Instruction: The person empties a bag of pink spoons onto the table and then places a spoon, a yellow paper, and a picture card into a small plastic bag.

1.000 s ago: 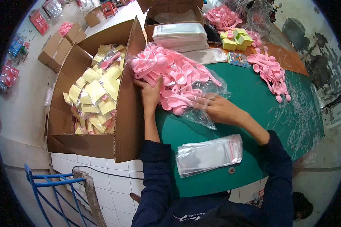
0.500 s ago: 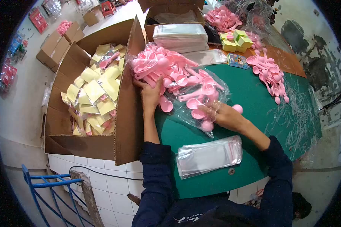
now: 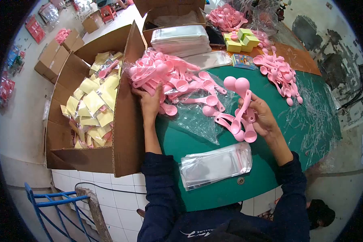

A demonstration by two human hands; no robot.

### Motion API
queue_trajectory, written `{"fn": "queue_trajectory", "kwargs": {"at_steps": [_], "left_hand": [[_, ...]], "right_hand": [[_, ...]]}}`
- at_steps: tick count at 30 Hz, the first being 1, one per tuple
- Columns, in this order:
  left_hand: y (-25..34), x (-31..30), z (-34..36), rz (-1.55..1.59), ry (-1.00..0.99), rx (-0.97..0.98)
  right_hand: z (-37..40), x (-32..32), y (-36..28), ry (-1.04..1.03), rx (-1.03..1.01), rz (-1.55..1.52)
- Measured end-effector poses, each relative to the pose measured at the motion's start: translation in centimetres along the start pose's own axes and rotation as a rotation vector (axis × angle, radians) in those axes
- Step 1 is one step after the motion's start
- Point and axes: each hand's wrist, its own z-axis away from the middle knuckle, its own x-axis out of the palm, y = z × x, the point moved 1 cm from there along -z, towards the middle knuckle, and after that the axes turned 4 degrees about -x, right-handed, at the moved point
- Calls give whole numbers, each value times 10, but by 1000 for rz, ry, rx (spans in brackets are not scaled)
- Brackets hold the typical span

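My left hand point(image 3: 150, 104) is closed on the near left side of a clear plastic bag point(image 3: 197, 121) filled with pink measuring spoons point(image 3: 161, 70). Some of those spoons spill out of its mouth onto the green table. In my right hand point(image 3: 263, 119) is a small bunch of pink measuring spoons point(image 3: 242, 111), raised just right of the bag, their round bowls pointing up and down. Below, a stack of flat clear plastic sleeves point(image 3: 215, 164) lies near the table's front edge.
A cardboard box point(image 3: 129, 97) of packets with yellow cards point(image 3: 94, 101) stands at left. Farther back are stacked clear sleeves point(image 3: 180, 38), yellow-green small boxes point(image 3: 242, 40) and another spoon pile point(image 3: 276, 74). Plastic scraps point(image 3: 310, 117) cover the right side. A blue metal rack point(image 3: 54, 201) is at lower left.
My right hand has come up out of the bag's mouth and moved right, lifting several pink measuring spoons. My left hand still holds the bag. The view has shifted slightly.
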Motion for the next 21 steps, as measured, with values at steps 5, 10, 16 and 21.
{"fn": "queue_trajectory", "kwargs": {"at_steps": [5, 10, 16, 21], "left_hand": [[2, 0, -1, -3, -5, -15], [-14, 9, -11, -6, 85, 70], [-2, 3, -1, 22, 62, 51], [1, 4, -1, -10, 106, 59]], "right_hand": [[-10, -27, -21, 33, 68, 88], [-48, -80, -78, 134, -33, 452], [-108, -152, -161, 225, -158, 803], [-137, -216, -188, 298, -242, 1030]]}}
